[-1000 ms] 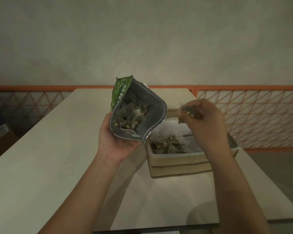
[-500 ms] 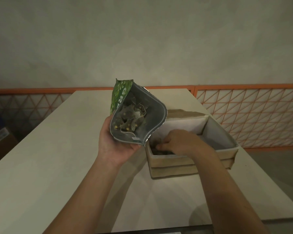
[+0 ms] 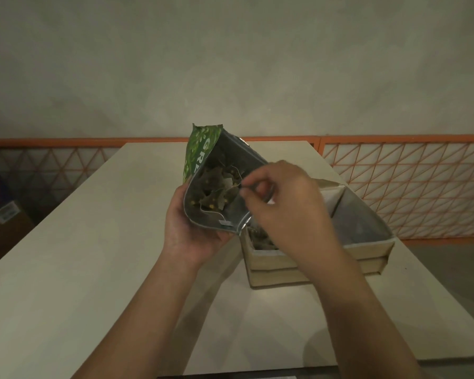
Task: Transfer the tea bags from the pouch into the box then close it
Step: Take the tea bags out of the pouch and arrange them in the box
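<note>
I see my left hand gripping the tilted pouch, right hand fingers pinching a tea bag string just inside its mouth, open box directly below-right on the table.

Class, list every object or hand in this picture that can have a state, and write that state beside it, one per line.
Green foil pouch: open, tilted, tea bags inside.
Beige cardboard box: open, lid back, some tea bags inside.
Left hand: grips the pouch's lower end.
Right hand: at the pouch mouth, fingertips pinching a tea bag string.
</note>
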A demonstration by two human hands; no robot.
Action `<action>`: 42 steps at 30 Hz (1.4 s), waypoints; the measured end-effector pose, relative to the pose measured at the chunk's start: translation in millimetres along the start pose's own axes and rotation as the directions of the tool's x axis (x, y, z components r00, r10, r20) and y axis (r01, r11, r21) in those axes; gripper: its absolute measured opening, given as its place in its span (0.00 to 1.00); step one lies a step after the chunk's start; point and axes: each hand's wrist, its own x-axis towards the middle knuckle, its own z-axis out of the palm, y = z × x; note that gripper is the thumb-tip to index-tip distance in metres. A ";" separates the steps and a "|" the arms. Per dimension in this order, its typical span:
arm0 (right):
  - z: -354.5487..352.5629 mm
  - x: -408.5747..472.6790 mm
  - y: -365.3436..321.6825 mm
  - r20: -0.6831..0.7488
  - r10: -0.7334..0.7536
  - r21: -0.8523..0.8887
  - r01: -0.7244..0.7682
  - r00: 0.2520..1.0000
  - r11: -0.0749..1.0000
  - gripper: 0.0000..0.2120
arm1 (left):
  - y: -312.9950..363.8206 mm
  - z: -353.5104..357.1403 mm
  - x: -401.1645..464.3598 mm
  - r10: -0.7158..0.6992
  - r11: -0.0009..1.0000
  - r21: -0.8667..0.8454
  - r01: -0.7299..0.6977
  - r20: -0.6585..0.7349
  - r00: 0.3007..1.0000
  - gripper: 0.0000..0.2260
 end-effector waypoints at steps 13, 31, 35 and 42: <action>65.8 24.1 -4.1 0.313 -0.018 -0.450 0.164 0.950 0.878 0.12 | 1.4 -5.2 -1.6 0.006 1.000 -0.007 -0.006 -0.065 0.998 0.21; -23.3 14.5 5.4 -0.262 0.174 0.379 -0.065 0.949 0.923 0.03 | -0.8 2.3 -1.9 -0.020 0.999 -0.029 0.021 0.049 0.999 0.24; -37.3 7.3 22.6 -0.207 0.256 0.408 -0.155 0.944 0.900 0.04 | -1.4 6.1 -3.0 -0.047 0.996 -0.069 0.055 0.107 0.993 0.24; -18.3 -11.7 54.6 -0.011 0.348 0.270 -0.333 0.937 0.904 0.03 | -2.7 9.6 -5.5 -0.065 0.994 -0.080 0.074 0.116 0.991 0.23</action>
